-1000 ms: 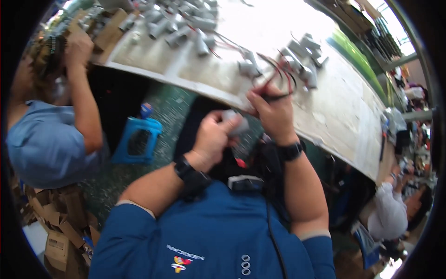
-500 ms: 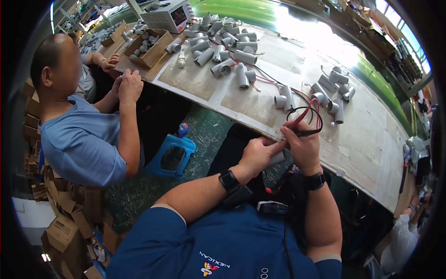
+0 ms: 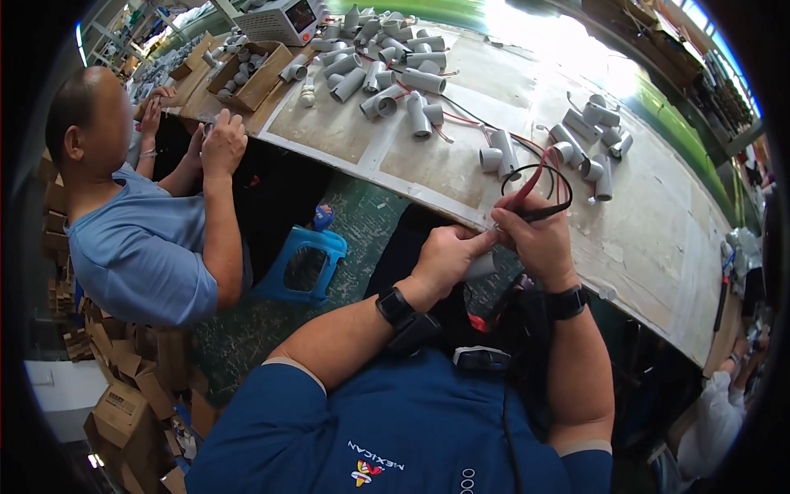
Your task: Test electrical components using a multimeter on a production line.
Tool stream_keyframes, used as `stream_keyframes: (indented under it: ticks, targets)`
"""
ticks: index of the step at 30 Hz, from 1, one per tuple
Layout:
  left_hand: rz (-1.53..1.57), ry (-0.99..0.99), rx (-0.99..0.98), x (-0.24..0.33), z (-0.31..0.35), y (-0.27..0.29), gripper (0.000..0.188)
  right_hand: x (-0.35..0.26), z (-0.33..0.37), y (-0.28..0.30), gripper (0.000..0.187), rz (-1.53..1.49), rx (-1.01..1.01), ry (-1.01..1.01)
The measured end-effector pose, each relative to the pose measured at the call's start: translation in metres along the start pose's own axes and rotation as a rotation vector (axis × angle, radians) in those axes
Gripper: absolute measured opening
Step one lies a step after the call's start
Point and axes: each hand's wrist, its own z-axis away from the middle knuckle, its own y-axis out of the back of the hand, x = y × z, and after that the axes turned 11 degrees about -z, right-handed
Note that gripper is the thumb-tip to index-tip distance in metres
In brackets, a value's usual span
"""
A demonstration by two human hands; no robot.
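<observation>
My left hand [image 3: 444, 257] is closed around a short grey tube [image 3: 484, 265], held just off the near table edge. Most of the tube lies hidden behind my fingers. Gripped like pens, a red test probe [image 3: 523, 193] and a black test probe [image 3: 548, 212] are in my right hand [image 3: 539, 243]. Their tips come down at my left fingertips; whether they touch the tube, I cannot tell. Red and black leads loop over the hand toward the table.
Several grey tube fittings [image 3: 424, 80] with red wires lie on the table [image 3: 658, 222], with another group [image 3: 605, 132] to the right. At far left stand a cardboard box [image 3: 251, 82] of fittings and a white device with a screen [image 3: 288, 20]. A co-worker [image 3: 152, 247] sits left, near a blue stool [image 3: 304, 263].
The view has shifted slightly, so the table sits a little higher and further left. My hands stay together, and more of the grey tube shows beneath them.
</observation>
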Motion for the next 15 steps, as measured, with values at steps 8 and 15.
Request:
stream_keyframes:
  ticks: [8, 15]
  targets:
    - [-0.019, 0.019, -0.074, 0.005, -0.008, 0.016, 0.037, -0.003, -0.014, -0.004, 0.007, 0.054, -0.044, 0.016]
    - [-0.01, 0.03, -0.081, 0.001, -0.01, 0.01, 0.042, -0.002, -0.014, 0.001, 0.01, 0.102, -0.077, 0.054]
